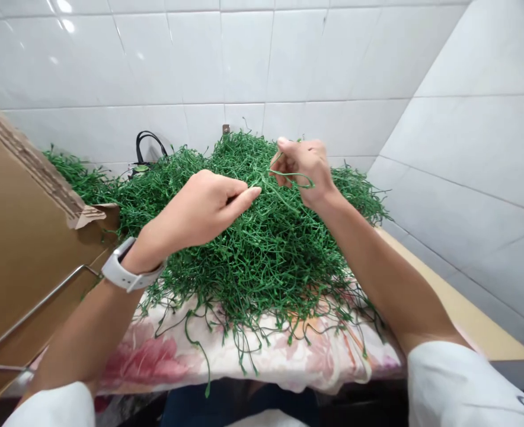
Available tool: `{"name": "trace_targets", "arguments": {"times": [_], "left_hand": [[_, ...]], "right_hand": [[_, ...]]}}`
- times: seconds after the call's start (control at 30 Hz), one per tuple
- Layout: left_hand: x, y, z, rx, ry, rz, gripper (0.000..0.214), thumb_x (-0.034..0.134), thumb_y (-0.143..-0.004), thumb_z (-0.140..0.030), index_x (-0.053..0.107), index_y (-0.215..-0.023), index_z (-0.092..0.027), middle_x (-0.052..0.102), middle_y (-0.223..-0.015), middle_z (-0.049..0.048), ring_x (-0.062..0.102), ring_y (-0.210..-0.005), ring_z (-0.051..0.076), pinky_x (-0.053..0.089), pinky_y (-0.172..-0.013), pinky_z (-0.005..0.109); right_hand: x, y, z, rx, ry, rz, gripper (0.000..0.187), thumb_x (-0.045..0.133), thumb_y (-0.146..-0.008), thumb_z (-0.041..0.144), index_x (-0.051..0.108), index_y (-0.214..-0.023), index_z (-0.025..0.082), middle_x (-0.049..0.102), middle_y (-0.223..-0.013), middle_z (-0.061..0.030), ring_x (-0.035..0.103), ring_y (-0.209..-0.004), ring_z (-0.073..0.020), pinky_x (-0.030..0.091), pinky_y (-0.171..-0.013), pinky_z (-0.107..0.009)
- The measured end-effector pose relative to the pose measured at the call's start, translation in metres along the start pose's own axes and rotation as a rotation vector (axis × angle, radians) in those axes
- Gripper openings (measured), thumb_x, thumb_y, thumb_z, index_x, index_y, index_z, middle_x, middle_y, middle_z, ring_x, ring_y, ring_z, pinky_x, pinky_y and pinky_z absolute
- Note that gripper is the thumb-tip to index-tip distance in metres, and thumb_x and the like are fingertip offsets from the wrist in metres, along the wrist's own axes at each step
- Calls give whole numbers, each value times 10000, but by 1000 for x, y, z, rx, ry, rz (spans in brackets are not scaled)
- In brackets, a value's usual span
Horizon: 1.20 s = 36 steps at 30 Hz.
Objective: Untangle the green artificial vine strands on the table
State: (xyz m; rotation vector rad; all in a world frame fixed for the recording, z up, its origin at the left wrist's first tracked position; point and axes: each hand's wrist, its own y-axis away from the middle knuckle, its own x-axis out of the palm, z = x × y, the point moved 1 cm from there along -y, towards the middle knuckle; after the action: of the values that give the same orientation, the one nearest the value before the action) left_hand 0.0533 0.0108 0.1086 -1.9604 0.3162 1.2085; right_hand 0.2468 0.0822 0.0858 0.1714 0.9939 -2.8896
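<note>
A big heap of thin green stems (262, 261), curly and tipped with small bud-like ends, lies tangled in front of me. My right hand (302, 169) is closed above the heap's upper right part, pinching a looped green stem (304, 178) that crosses the fingers and bends back near the wrist. Left of it, my left hand (217, 204) is held over the heap with its thumb pressed to the curled fingers. Whatever sits in that pinch is hidden by the thumb and fingers. The two hands are apart.
Beneath the heap is a floral cloth (155, 362), with loose stems hanging toward its front edge. A cardboard sheet (17, 237) and a bent metal rod (35, 314) stand at left. Black handles (149, 139) rise behind the heap, against the white tiled wall (244, 53).
</note>
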Motion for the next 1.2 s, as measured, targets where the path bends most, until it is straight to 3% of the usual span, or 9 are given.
{"name": "trace_targets", "arguments": {"times": [0.1,0.2,0.3,0.5,0.6,0.67,0.77,0.9,1.2], "left_hand": [[7,3,-14,75,-205,-6,499,499,-991,-286,254,-565,-199,216,-506,-62,162,-490,83,167,-556,319],[5,12,-32,180,-199,85,485,454,-1008,-287,268,-568,-202,262,-488,-51,208,-464,92,186,-540,323],[-4,19,-45,222,-201,9,473,428,-1022,-304,301,-576,-213,329,-491,-36,289,-463,108,199,-520,324],[-12,11,-31,140,-270,-48,458,424,-1039,-366,307,-617,-230,372,-528,-29,333,-495,127,243,-548,319],[-12,6,-19,74,-296,-39,442,404,-1045,-380,322,-636,-233,386,-548,-26,320,-507,135,248,-571,319],[-12,4,-14,51,-294,-36,437,391,-1048,-384,330,-644,-233,397,-559,-22,334,-519,137,256,-584,316],[-13,5,-10,40,-312,-61,439,389,-1049,-395,355,-643,-230,422,-574,-13,344,-532,139,262,-594,315],[-12,5,-9,38,-342,-75,445,383,-1050,-401,412,-641,-228,452,-580,-2,344,-535,147,257,-596,325],[-15,10,-17,75,-309,-79,451,377,-1031,-380,310,-611,-229,347,-538,-18,318,-521,141,230,-594,334]], "right_hand": [[-8,-13,-17,-28,53,-45,654,547,-884,768,551,-531,218,434,-426,16,352,-384,-84,269,-411,-284],[-39,-30,-37,-75,175,-288,699,481,-932,769,484,-488,229,369,-413,21,325,-396,-86,239,-437,-292],[-75,-39,-48,-103,322,-464,686,554,-928,718,499,-464,215,384,-418,14,343,-421,-86,251,-471,-290],[-87,-29,-39,8,362,-128,505,782,-832,550,591,-557,173,421,-434,47,325,-437,-58,233,-451,-253],[-73,-23,-29,133,301,111,224,856,-754,297,708,-824,145,503,-516,62,373,-460,-54,263,-436,-234],[-63,-19,-20,124,259,203,275,816,-748,189,718,-1000,143,520,-551,73,390,-469,-53,278,-432,-223],[-49,-11,-2,41,125,265,216,715,-873,322,715,-1010,155,544,-585,51,424,-476,-62,299,-420,-223],[-30,7,25,-105,-47,488,489,588,-949,652,719,-948,181,582,-628,16,470,-497,-73,325,-414,-237],[-25,14,33,-348,221,428,347,756,-894,471,601,-725,210,464,-599,40,374,-524,-79,291,-473,-274]]}}
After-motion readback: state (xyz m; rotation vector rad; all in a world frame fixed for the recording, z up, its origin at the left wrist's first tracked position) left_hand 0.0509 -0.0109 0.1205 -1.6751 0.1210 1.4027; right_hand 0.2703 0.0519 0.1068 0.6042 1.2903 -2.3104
